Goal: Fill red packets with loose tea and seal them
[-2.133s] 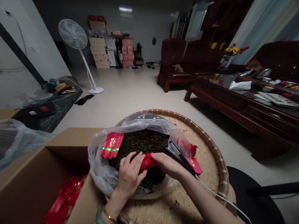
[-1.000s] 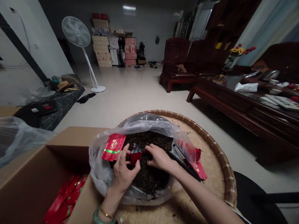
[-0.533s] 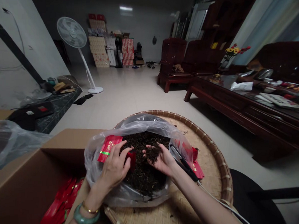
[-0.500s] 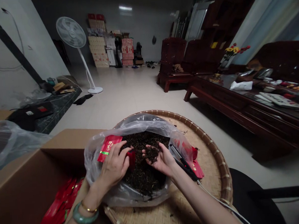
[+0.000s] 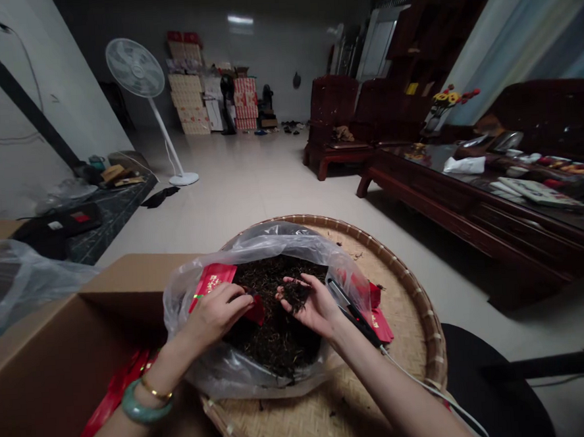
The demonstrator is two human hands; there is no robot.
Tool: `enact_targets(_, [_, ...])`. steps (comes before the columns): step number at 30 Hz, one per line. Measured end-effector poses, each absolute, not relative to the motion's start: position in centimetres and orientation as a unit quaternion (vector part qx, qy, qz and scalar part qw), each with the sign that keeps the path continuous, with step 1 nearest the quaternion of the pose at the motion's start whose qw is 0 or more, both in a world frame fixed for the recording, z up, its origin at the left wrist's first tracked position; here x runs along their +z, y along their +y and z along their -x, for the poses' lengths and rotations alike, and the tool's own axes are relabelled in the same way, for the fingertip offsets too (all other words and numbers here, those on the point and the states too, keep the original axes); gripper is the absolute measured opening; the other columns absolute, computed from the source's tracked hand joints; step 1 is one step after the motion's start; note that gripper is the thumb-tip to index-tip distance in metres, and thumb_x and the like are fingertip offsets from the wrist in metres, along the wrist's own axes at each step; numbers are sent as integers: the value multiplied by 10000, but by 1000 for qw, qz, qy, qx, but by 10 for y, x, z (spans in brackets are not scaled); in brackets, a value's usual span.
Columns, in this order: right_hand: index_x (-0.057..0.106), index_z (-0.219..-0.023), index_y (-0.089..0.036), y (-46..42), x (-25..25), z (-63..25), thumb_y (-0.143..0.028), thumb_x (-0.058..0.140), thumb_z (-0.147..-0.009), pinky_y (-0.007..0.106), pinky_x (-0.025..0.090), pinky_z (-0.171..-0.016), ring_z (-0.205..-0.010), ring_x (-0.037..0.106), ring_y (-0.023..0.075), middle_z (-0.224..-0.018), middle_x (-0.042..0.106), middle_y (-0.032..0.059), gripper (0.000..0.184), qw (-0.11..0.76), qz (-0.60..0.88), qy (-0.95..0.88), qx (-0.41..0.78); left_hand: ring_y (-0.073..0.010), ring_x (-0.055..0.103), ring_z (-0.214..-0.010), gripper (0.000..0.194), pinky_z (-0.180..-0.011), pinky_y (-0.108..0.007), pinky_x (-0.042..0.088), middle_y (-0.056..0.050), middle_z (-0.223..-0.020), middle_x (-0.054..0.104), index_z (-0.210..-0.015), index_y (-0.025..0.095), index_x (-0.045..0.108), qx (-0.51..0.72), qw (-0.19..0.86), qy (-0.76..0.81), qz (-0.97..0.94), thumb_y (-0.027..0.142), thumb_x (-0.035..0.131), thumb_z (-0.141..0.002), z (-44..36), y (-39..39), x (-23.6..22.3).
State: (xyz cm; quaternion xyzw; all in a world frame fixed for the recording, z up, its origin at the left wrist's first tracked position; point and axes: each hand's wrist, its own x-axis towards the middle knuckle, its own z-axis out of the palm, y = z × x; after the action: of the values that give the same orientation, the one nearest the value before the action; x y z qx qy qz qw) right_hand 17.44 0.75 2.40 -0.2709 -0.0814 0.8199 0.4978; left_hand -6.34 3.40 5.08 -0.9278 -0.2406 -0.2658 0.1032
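Note:
A clear plastic bag (image 5: 216, 365) full of dark loose tea leaves (image 5: 279, 338) sits on a round woven bamboo tray (image 5: 403, 343). My left hand (image 5: 211, 316) holds a small red pouch (image 5: 255, 311) upright over the leaves. My right hand (image 5: 312, 306) is cupped, palm up, with a pinch of tea leaves (image 5: 294, 292) in it, just right of the pouch. Another red pouch (image 5: 210, 279) leans on the bag's left rim. A black sealing tool (image 5: 352, 310) with a white cord lies at the bag's right side.
An open cardboard box (image 5: 58, 364) with several red pouches stands to my left. More red pouches (image 5: 377, 319) lie on the tray at right. A dark wooden table (image 5: 494, 213) runs along the right; a standing fan (image 5: 137, 70) and stacked boxes are far back.
The red pouch went from flat between both hands to upright in my left hand. My right hand dug into the leaves and came up cupped with a pinch of tea.

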Motion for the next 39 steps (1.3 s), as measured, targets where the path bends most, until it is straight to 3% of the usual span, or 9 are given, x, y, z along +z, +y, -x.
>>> enact_targets(4, [578,-965,-97,7,48,-182,-219,546,-713,355,548,-777,-859,651,210,-878,679,116,282,509,224,-115,823,-146,580,-753,230,-642,-251,496,-62,-849,616,-933,163,592,-255,78,-251,931,245,378,-952,61,38,50])
enact_targets(8, [576,-978,-144,12,75,-183,-43,544,-590,394,509,-870,-892,642,205,-877,678,58,402,530,232,-225,784,-186,578,-816,218,-717,-331,514,-87,-896,618,-936,133,573,-242,48,-280,928,258,393,-944,40,42,53])
enact_targets(13, [554,-962,-195,23,96,-178,35,602,-500,324,488,-860,-819,639,152,-852,665,-19,519,514,294,-358,722,-185,552,-909,185,-797,-328,502,-81,-995,595,-1004,155,586,-197,-6,-258,946,205,423,-931,11,46,64])
enact_targets(21, [551,-1020,-214,29,97,-190,-26,502,-560,259,452,-778,-904,555,157,-956,607,-19,499,381,422,-601,561,-149,553,-797,169,-685,-257,480,-54,-915,574,-878,188,657,-234,-49,-225,944,263,506,-897,4,55,55])
enact_targets(29, [558,-1059,-181,39,92,-200,-45,577,-594,331,419,-864,-958,544,197,-1042,606,32,485,290,453,-739,405,-175,542,-836,172,-697,-276,473,-66,-924,598,-887,199,672,-257,-24,-212,943,287,525,-884,7,58,53])
enact_targets(34, [618,-1013,-185,37,97,-200,-64,593,-659,323,430,-843,-934,581,196,-1003,649,38,375,255,454,-781,346,-181,535,-857,167,-705,-281,479,-65,-925,617,-860,195,671,-269,-19,-205,941,276,527,-883,4,57,53])
enact_targets(39, [696,-925,-191,34,99,-200,-106,615,-696,316,435,-777,-845,589,203,-918,636,59,258,165,451,-836,265,-165,547,-824,153,-693,-273,475,-58,-923,639,-841,178,652,-282,-26,-191,940,257,528,-883,2,56,52])
